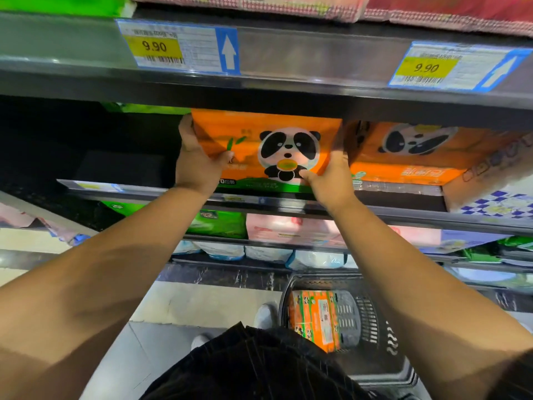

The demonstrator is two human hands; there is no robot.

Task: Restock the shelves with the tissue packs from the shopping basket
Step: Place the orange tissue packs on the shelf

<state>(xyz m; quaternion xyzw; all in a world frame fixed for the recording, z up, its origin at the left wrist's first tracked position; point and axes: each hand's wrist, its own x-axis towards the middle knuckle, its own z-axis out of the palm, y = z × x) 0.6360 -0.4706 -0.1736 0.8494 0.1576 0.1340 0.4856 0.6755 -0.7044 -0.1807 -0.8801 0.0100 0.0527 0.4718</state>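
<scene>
- The place is a shop aisle with dark metal shelves; the floor point(202, 301) has pale tiles and a dark marbled strip at the foot of the shelves.
- The upper shelf rail point(288, 90) carries two price labels, one point(161, 47) on the left and one point(427, 67) on the right, both showing 9.90 on yellow.
- The orange tissue pack point(268, 145) has a cartoon panda on the front, a small bamboo leaf at the left and a green band along the bottom.
- It stands upright at the front edge of the middle shelf point(138, 189), with its top just under the upper rail.
- The left hand point(196, 166) grips the left edge of the pack, thumb on the front face and fingers along the side.
- The right hand point(331, 180) grips the lower right corner, thumb pressed on the front.
- Just beside it on the right lies a second panda pack point(403, 157), tilted.
- The space to the left of the held pack is dark.
- The lower shelves hold green packs point(222, 223), pink packs point(277, 226) and white packs point(259, 252).
- A dark plastic shopping basket point(372, 321) sits on the floor below the right arm.
- Inside it are more orange panda packs point(311, 316), standing against its left wall; the rest of the basket bottom shows bare.
- A white shoe point(264, 316) stands just beside the basket.
</scene>
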